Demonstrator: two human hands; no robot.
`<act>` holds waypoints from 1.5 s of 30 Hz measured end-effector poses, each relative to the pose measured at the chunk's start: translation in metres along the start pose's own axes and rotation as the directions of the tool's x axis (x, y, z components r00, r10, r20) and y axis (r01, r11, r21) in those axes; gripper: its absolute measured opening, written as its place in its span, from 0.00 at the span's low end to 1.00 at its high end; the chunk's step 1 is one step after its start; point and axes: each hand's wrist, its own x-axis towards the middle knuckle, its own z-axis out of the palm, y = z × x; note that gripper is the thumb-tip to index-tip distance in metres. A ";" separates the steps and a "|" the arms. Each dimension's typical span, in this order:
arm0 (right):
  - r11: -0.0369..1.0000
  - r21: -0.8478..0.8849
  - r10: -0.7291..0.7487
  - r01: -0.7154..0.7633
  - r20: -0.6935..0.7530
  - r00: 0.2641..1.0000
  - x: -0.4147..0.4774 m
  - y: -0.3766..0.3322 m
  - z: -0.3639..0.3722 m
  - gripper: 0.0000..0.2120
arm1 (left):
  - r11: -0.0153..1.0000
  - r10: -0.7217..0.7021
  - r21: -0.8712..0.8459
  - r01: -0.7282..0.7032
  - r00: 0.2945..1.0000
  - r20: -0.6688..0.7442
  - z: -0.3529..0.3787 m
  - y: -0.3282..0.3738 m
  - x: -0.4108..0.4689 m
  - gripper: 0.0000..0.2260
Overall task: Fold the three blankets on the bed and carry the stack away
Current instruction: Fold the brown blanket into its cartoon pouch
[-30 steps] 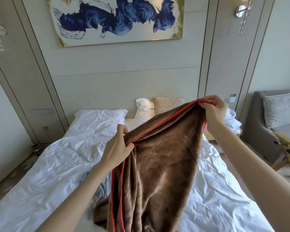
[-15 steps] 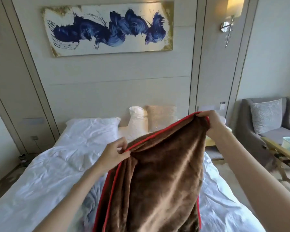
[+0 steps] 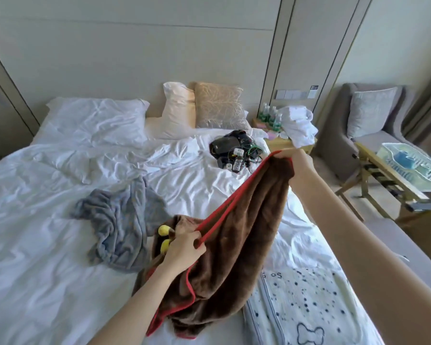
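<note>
A brown fleece blanket (image 3: pixel 237 257) with red trim hangs between my hands over the bed (image 3: pixel 35 245). My left hand (image 3: pixel 184 247) pinches its red edge low, near the mattress. My right hand (image 3: pixel 301 163) grips the other end of that edge higher, to the right. The blanket's lower part rests bunched on the sheet. A grey blanket (image 3: pixel 120 220) lies crumpled left of it. A pale spotted blanket (image 3: pixel 306 305) lies flat at the bed's near right corner. Small yellow parts (image 3: pixel 164 236) show at the brown blanket beside my left hand.
Pillows (image 3: pixel 97 118) and a beige cushion (image 3: pixel 219 105) lean at the headboard. A black pile of cables and devices (image 3: pixel 234 150) sits on the sheet. A nightstand with bottles and a white cloth (image 3: pixel 296 125), a grey armchair (image 3: pixel 368 120) and a wooden stand with a basket (image 3: pixel 413 168) are to the right.
Both hands have come down with the brown blanket, the left much lower than the right. The view has tilted down, showing the grey and spotted blankets.
</note>
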 end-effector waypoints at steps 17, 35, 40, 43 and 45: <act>0.956 -0.207 -0.219 0.208 -0.030 0.975 0.033 0.017 -0.062 0.11 | 0.999 -0.035 -0.018 0.033 0.981 -0.190 -0.082 -0.023 0.061 0.08; 0.985 -0.175 0.071 -0.015 0.322 0.944 0.054 0.019 -0.082 0.19 | 0.544 -0.239 -0.812 0.210 0.967 0.090 -0.174 0.009 0.080 0.06; 0.854 -0.455 -0.264 0.252 0.039 0.964 0.032 0.021 -0.042 0.15 | 0.916 -0.164 -0.391 0.091 0.974 -0.159 -0.157 0.071 0.086 0.04; 0.792 -0.450 -0.254 0.414 0.373 0.892 -0.003 0.018 -0.011 0.24 | 0.966 0.097 -0.221 -0.136 0.979 -0.179 -0.148 0.118 0.083 0.02; 0.772 -0.408 -0.163 0.487 0.613 0.773 -0.021 0.016 0.009 0.28 | 0.940 0.271 -0.166 -0.296 0.949 -0.158 -0.144 0.147 0.077 0.05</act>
